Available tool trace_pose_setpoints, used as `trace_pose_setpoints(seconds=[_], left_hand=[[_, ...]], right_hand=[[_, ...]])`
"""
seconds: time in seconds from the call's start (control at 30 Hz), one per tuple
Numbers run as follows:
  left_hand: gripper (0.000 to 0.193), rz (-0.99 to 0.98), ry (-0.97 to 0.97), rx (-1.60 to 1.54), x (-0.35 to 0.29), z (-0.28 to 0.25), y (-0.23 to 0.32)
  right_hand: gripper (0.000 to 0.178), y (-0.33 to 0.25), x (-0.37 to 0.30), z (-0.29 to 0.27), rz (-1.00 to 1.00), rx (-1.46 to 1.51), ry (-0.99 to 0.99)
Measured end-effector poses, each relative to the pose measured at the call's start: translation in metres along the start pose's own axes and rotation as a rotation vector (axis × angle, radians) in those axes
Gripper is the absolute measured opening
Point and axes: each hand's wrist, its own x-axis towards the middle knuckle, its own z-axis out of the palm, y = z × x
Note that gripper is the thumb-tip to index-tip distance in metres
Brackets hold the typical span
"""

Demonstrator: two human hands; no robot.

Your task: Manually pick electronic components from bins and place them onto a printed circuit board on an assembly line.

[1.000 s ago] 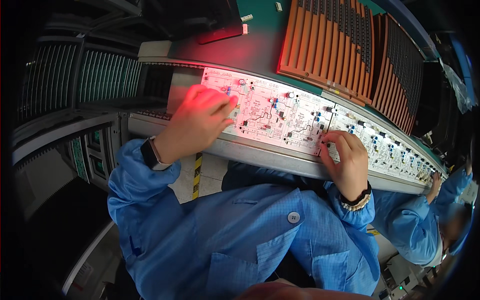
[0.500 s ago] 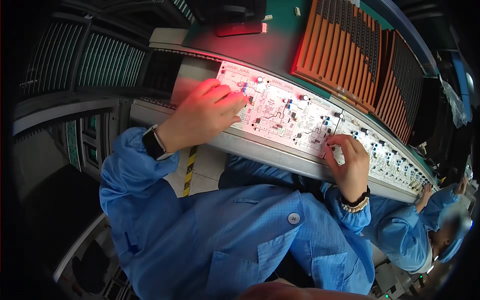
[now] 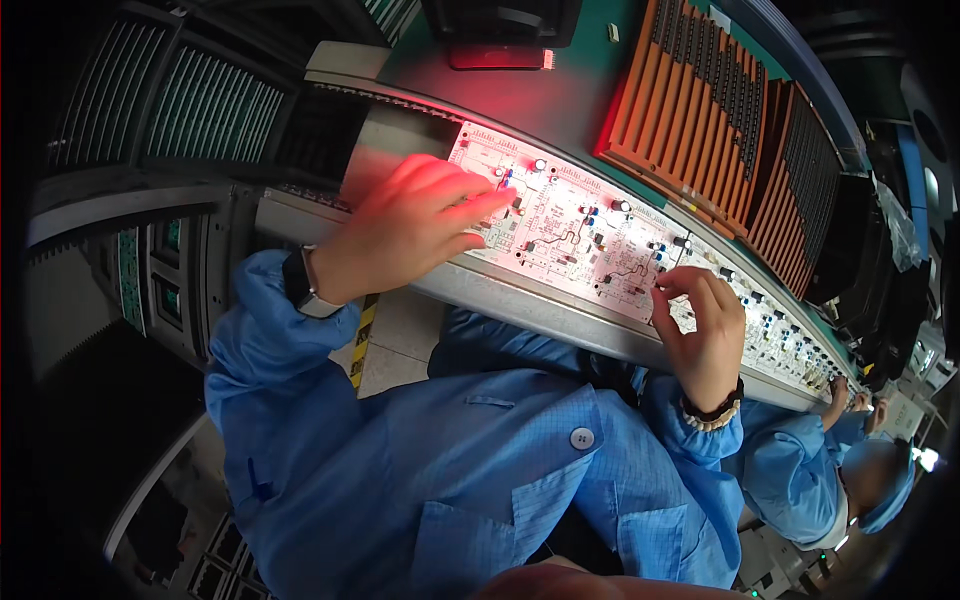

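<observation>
Because the view has swung slightly, the white circuit-board panel (image 3: 570, 235) sits farther right in the picture than a second ago, yet both hands have kept to nearly the same spots over it. The left hand (image 3: 400, 230) reaches over the panel's left end under red light, forefinger stretched beside a blue component (image 3: 508, 177) and thumb spread apart; whether it grips a part cannot be told. At the panel's right end, the right hand (image 3: 705, 322) has thumb and forefinger brought close together at the surface; any tiny part between them is too small to make out. The panel lies along a metal rail (image 3: 550, 312), near side of the green worktop (image 3: 575, 95), below orange slotted trays (image 3: 670, 110). Handwork there seems ongoing, with no clear change on the panel.
</observation>
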Motion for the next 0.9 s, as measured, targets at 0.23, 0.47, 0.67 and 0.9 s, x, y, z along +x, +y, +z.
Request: trace_pose_setpoints(seconds=[0.23,0.47,0.67,0.9], left_hand=[[0.030,-0.287,0.332,0.152,-0.030,0.010,-0.009],[0.021,-0.413,0.476,0.202,-0.034,0.018,-0.003],[0.022,-0.425,0.467,0.213,-0.033,0.017,-0.005],[0.023,-0.448,0.464,0.205,-0.034,0.017,-0.006]], right_hand=[[0.020,-0.044,0.056,0.028,-0.233,0.208,-0.009],[0.018,-0.080,0.083,0.087,-0.306,0.195,-0.080],[0.017,-0.092,0.095,0.106,-0.226,0.140,-0.067],[0.017,-0.097,0.097,0.103,-0.209,0.106,-0.108]])
